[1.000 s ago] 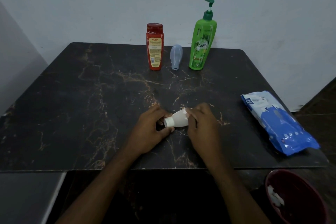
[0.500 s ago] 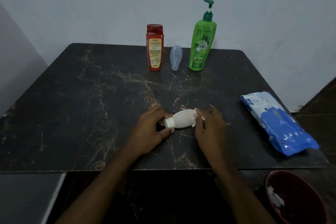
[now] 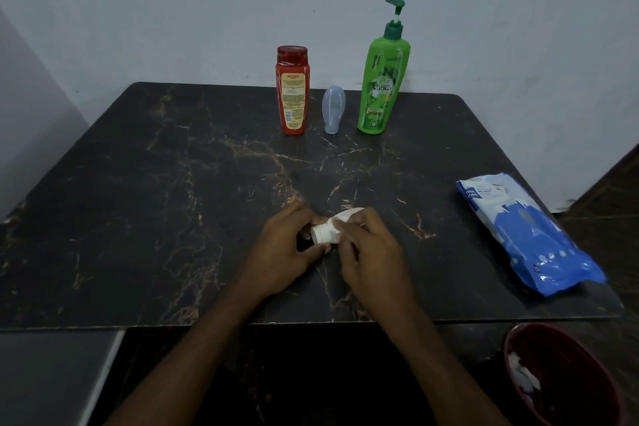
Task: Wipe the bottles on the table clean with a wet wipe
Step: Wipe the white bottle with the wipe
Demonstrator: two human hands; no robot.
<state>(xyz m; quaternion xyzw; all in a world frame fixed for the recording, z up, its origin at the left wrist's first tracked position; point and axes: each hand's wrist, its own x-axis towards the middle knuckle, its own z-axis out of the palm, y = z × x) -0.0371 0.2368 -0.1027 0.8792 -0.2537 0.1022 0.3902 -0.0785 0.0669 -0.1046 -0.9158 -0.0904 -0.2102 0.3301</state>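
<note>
A small white bottle (image 3: 324, 233) lies on its side near the front middle of the dark marble table (image 3: 173, 204). My left hand (image 3: 287, 252) grips its cap end. My right hand (image 3: 366, 249) covers the bottle's body, pressing a white wet wipe (image 3: 340, 218) against it; most of the wipe and the body are hidden under the fingers. At the back stand a red bottle (image 3: 292, 91), a small pale blue bottle (image 3: 333, 109) and a tall green pump bottle (image 3: 382, 79).
A blue and white pack of wet wipes (image 3: 525, 239) lies at the table's right edge. A dark red bin (image 3: 567, 377) with used white wipes sits on the floor at the lower right. A wall runs behind the table.
My right hand has slid left along the white bottle, from its base towards the cap, covering most of the body. My left hand stays on the cap end.
</note>
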